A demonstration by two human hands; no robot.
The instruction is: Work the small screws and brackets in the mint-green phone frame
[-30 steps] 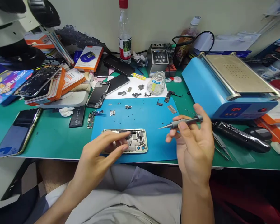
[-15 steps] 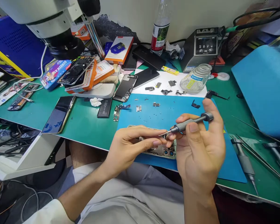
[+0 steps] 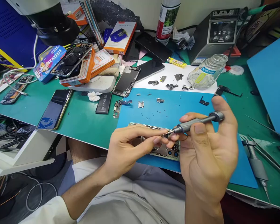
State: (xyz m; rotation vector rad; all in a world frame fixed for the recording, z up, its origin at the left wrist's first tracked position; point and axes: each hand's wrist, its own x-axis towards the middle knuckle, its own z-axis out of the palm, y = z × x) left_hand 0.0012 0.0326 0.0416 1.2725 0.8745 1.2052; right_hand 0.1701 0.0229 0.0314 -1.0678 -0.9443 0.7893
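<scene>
My right hand [image 3: 207, 155] grips a small grey precision screwdriver [image 3: 196, 123], held nearly level with its tip pointing left. My left hand [image 3: 130, 146] has thumb and forefinger pinched together right at that tip; anything between them is too small to see. Both hands hover over an opened phone frame [image 3: 164, 151] lying on the blue work mat [image 3: 168, 109], and they hide most of it. Loose small metal parts [image 3: 160, 100] and tiny screws are scattered on the mat beyond the hands.
A glass jar [image 3: 207, 73], a soldering station [image 3: 220, 32], a bottle [image 3: 166, 18] and phone boxes stand at the back. A dismantled screen [image 3: 127, 81], a battery [image 3: 104, 102] and a dark phone [image 3: 54, 109] lie left. Tweezers and another screwdriver [image 3: 256, 161] lie right. A microscope [image 3: 49, 18] hangs upper left.
My view has shifted left and closer. My left hand lifted off the phone frame and met the screwdriver tip; my right hand brought the screwdriver in toward it.
</scene>
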